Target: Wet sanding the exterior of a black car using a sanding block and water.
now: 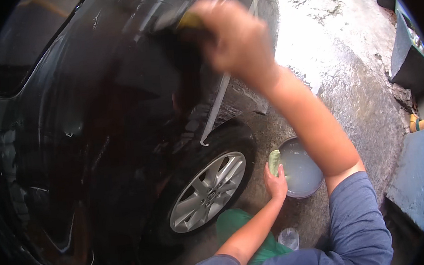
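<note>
My right hand [237,36] is smeared by motion, raised over the dark body panel of a wet black car [114,90]. Its fingers are closed around a blurred yellow, sponge-like thing [191,20], which is against or just above the panel; contact cannot be made out. Lower down, my left hand [275,182] grips a pale green, soft folded cloth [274,161] beside the rim of a round basin [304,195]. Cloudy greyish water fills the basin. To the left of that hand is the car's wheel [209,192], with silver spokes and a black tyre.
A light strip [215,110] runs along the car's edge above the tyre. Rough wet concrete [353,86] lies on the right. Grey-blue panels [414,171] and a yellow pipe [420,125] border the far right. A clear plastic object [288,238] sits near my green-clothed knee [234,223].
</note>
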Action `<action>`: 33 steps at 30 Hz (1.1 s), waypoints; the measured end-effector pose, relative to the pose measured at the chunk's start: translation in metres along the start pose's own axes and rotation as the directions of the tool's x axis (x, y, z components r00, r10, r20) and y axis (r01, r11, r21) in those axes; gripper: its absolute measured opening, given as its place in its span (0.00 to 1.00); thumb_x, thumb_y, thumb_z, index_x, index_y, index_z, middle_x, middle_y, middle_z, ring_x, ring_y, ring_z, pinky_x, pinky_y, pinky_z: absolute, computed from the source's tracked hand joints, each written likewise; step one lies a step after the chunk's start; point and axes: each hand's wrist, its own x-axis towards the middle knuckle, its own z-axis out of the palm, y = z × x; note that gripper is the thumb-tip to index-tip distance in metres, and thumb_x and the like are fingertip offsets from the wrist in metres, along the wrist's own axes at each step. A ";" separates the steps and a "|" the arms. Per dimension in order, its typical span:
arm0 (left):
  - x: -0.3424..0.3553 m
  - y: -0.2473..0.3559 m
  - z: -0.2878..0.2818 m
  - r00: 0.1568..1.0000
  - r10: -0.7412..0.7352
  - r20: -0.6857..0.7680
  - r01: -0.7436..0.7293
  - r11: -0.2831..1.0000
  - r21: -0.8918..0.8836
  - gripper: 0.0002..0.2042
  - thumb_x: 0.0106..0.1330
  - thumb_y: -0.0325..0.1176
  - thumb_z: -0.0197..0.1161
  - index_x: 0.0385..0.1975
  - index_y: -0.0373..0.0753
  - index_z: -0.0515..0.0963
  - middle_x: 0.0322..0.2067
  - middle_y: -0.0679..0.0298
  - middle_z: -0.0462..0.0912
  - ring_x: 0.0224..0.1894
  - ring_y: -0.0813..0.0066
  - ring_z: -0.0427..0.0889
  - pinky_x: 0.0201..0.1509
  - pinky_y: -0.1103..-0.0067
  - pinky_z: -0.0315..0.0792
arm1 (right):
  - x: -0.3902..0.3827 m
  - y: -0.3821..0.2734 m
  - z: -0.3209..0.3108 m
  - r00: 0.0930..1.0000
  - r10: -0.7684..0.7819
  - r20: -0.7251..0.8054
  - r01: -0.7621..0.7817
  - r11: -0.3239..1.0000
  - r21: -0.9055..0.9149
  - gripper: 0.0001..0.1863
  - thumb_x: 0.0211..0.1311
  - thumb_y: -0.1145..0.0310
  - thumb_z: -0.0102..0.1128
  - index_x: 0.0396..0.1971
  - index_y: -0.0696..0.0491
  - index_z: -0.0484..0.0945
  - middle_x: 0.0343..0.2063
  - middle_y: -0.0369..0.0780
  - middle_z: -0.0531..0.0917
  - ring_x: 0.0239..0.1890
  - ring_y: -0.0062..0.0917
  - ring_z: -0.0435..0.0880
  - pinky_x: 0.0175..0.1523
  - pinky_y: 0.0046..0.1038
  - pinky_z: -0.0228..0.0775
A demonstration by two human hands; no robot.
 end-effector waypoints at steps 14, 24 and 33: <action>0.004 -0.005 0.001 0.998 0.008 -0.057 -0.005 0.999 0.040 0.33 0.70 0.50 0.62 0.66 0.29 0.67 0.62 0.39 0.73 0.65 0.43 0.72 0.70 0.60 0.65 | -0.019 0.008 -0.002 0.999 0.041 0.030 -0.042 0.998 0.041 0.13 0.51 0.71 0.65 0.39 0.46 0.83 0.34 0.34 0.87 0.37 0.29 0.87 0.39 0.31 0.82; 0.002 -0.002 0.000 0.999 -0.028 -0.036 0.029 0.999 0.040 0.32 0.69 0.48 0.63 0.66 0.31 0.67 0.63 0.41 0.73 0.66 0.44 0.70 0.70 0.61 0.64 | 0.002 0.017 -0.007 0.998 0.055 0.032 -0.055 0.998 -0.011 0.14 0.48 0.75 0.66 0.39 0.47 0.83 0.33 0.35 0.86 0.36 0.31 0.86 0.39 0.32 0.82; -0.001 -0.001 0.004 0.999 0.005 -0.044 -0.002 0.998 0.061 0.33 0.70 0.50 0.61 0.66 0.31 0.68 0.62 0.41 0.74 0.65 0.44 0.72 0.69 0.61 0.65 | -0.003 0.028 -0.011 0.995 -0.007 0.103 0.002 0.999 0.047 0.17 0.50 0.74 0.64 0.42 0.45 0.84 0.37 0.33 0.88 0.38 0.28 0.87 0.42 0.30 0.83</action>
